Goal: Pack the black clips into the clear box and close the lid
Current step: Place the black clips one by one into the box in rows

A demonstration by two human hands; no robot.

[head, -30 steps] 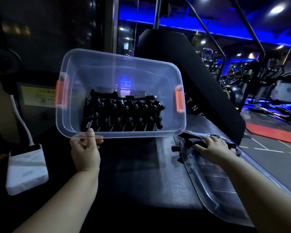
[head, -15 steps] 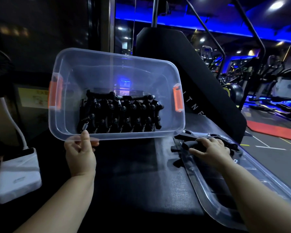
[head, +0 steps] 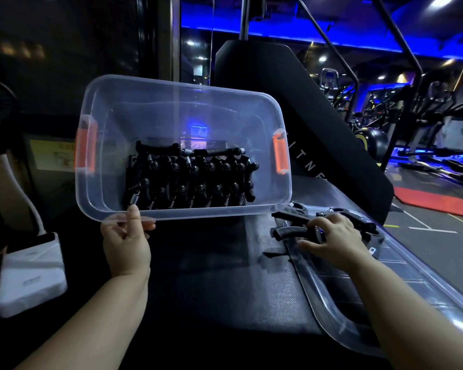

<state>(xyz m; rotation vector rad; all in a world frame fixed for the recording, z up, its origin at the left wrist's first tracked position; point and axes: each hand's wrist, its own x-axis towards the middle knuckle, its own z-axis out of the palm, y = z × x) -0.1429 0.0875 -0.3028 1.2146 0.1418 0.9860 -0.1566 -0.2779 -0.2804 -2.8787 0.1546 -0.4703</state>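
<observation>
- Left hand (head: 126,244) pinches the near rim of the one tilted box (head: 171,85).
- Right hand (head: 337,239) curls around one loose clip (head: 292,232) on the single lid (head: 358,303).
- Packed clips (head: 190,180) sit in two rows inside the box (too crowded to count).

Field notes: two forearms are seen, both bare from wrist to frame edge. The left hand (head: 127,244) and right hand (head: 337,241) are uncovered as well. The forearms are rendered broad and rounded toward the lower corners. The fingers (head: 133,214) are noted as short and full; nail detail cannot be made out in the dim light.
</observation>
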